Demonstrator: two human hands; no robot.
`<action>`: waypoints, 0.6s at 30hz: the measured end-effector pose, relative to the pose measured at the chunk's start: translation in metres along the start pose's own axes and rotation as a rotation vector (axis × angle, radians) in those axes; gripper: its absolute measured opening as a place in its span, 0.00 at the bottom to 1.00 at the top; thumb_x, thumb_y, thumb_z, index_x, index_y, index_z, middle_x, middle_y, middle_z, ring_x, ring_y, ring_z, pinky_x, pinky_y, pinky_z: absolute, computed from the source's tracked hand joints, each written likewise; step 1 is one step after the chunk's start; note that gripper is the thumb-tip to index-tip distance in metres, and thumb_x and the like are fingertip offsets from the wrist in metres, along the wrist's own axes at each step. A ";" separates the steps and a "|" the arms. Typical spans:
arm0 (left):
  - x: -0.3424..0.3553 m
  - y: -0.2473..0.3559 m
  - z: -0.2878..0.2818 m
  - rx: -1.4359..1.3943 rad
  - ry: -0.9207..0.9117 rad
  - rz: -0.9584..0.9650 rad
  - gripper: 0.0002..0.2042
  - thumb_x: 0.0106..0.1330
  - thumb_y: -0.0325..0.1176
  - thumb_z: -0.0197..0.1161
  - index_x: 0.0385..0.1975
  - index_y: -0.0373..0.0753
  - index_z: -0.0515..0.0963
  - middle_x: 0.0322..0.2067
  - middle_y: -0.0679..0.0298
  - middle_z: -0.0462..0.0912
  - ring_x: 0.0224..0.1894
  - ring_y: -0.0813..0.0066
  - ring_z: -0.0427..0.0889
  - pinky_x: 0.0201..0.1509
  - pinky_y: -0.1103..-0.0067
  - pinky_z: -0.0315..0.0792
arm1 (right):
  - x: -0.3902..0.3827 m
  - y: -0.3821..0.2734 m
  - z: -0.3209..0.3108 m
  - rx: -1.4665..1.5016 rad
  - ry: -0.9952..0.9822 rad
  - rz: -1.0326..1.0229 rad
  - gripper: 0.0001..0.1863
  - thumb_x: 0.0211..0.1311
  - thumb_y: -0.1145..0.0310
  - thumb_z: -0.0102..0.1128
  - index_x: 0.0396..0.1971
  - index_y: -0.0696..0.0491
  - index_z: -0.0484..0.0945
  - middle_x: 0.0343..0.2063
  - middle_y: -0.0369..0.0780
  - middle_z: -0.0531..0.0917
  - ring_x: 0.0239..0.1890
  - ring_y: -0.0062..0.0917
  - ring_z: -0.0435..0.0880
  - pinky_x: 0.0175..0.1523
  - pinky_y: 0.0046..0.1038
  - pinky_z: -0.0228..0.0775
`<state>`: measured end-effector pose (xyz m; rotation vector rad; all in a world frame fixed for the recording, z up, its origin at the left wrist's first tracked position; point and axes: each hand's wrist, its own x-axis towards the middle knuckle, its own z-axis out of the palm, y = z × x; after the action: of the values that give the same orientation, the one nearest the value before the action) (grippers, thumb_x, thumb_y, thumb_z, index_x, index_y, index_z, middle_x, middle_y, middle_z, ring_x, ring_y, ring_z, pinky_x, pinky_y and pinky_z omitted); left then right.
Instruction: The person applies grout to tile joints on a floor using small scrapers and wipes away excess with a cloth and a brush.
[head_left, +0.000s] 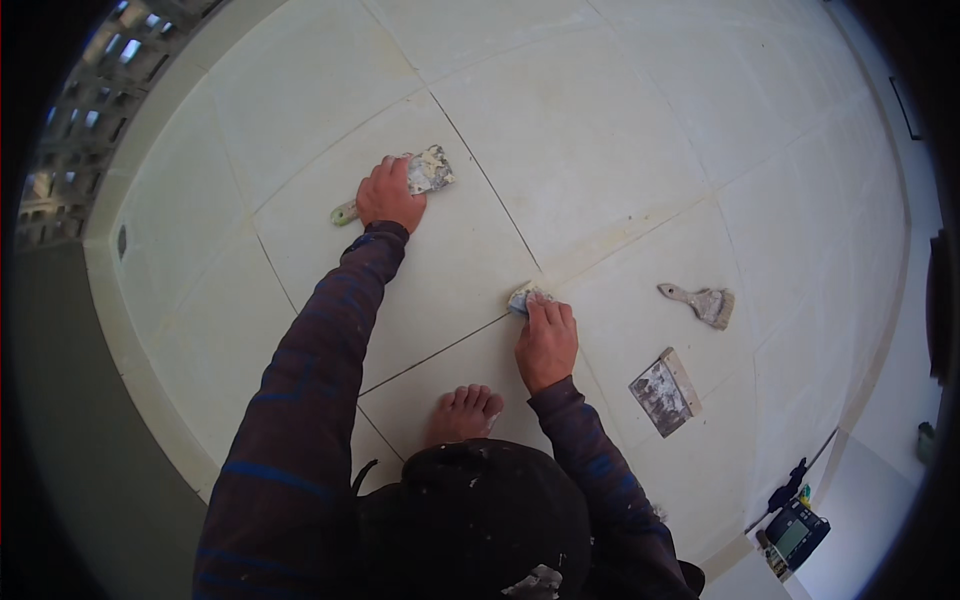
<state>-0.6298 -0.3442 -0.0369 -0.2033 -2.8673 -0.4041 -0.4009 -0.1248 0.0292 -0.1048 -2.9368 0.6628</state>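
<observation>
My left hand [391, 195] is wrapped round the handle of a putty knife [430, 171], whose blade is smeared with cream-coloured paste. Its pale greenish handle end sticks out behind the fist. Lower and to the right, my right hand [548, 345] grips a small bluish scraper [520, 299] with some of the same paste on it. That scraper touches the floor close to where the tile joints meet. Dark, narrow joints run between the cream floor tiles [440, 250]; other joints, farther off, look pale and level with the surface.
A flat paintbrush [712, 306] and a wide scraper [662, 395] with a stained blade lie on the floor at right. My bare foot [465, 412] stands just below my hands. A dark device with a screen [796, 535] is at lower right. Perforated blocks [95, 110] line the upper left.
</observation>
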 end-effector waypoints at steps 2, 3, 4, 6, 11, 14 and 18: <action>-0.007 0.010 0.005 0.017 -0.022 -0.090 0.25 0.50 0.33 0.68 0.53 0.46 0.78 0.48 0.64 0.79 0.51 0.66 0.79 0.52 0.69 0.70 | -0.004 -0.015 0.000 0.190 -0.131 0.036 0.17 0.51 0.82 0.59 0.43 0.59 0.80 0.43 0.46 0.84 0.49 0.44 0.78 0.54 0.42 0.72; -0.004 0.013 0.005 0.033 -0.035 -0.170 0.25 0.49 0.33 0.68 0.52 0.46 0.78 0.48 0.65 0.79 0.51 0.67 0.78 0.52 0.69 0.67 | 0.004 -0.014 -0.005 0.243 -0.182 0.078 0.15 0.53 0.81 0.59 0.43 0.60 0.81 0.40 0.46 0.85 0.45 0.41 0.80 0.52 0.40 0.74; -0.002 0.014 0.004 0.035 -0.014 -0.173 0.25 0.49 0.33 0.68 0.52 0.46 0.78 0.48 0.65 0.79 0.51 0.67 0.78 0.52 0.69 0.67 | 0.015 -0.009 -0.009 0.296 -0.235 0.118 0.13 0.55 0.80 0.60 0.42 0.60 0.81 0.37 0.46 0.85 0.42 0.38 0.82 0.49 0.37 0.75; -0.001 0.017 0.004 0.010 -0.006 -0.169 0.25 0.49 0.33 0.68 0.52 0.46 0.78 0.47 0.66 0.79 0.50 0.69 0.78 0.53 0.70 0.65 | 0.055 0.018 -0.003 0.591 -0.237 0.274 0.11 0.60 0.76 0.61 0.42 0.62 0.81 0.30 0.46 0.86 0.33 0.29 0.85 0.43 0.31 0.77; -0.010 0.021 0.023 0.033 0.034 -0.211 0.25 0.49 0.33 0.69 0.52 0.46 0.78 0.48 0.65 0.79 0.51 0.67 0.77 0.57 0.69 0.64 | 0.171 0.032 0.034 0.302 0.039 0.240 0.13 0.59 0.72 0.61 0.44 0.60 0.80 0.39 0.48 0.84 0.44 0.45 0.80 0.51 0.39 0.74; -0.010 0.034 0.035 0.100 0.094 -0.294 0.26 0.49 0.32 0.69 0.52 0.46 0.79 0.49 0.65 0.80 0.52 0.65 0.76 0.60 0.66 0.62 | 0.188 0.019 0.066 0.178 0.092 0.074 0.14 0.57 0.74 0.61 0.44 0.60 0.80 0.39 0.47 0.83 0.45 0.43 0.78 0.52 0.38 0.73; -0.026 0.033 0.042 0.132 0.080 -0.593 0.26 0.50 0.31 0.68 0.54 0.46 0.78 0.48 0.65 0.79 0.53 0.66 0.75 0.63 0.66 0.58 | 0.175 0.006 0.073 0.227 -0.156 -0.131 0.14 0.55 0.75 0.61 0.42 0.59 0.81 0.36 0.47 0.83 0.43 0.42 0.79 0.50 0.38 0.74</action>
<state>-0.6082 -0.3036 -0.0741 0.6833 -2.8097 -0.3094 -0.5846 -0.1332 -0.0199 0.1673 -2.9532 1.0189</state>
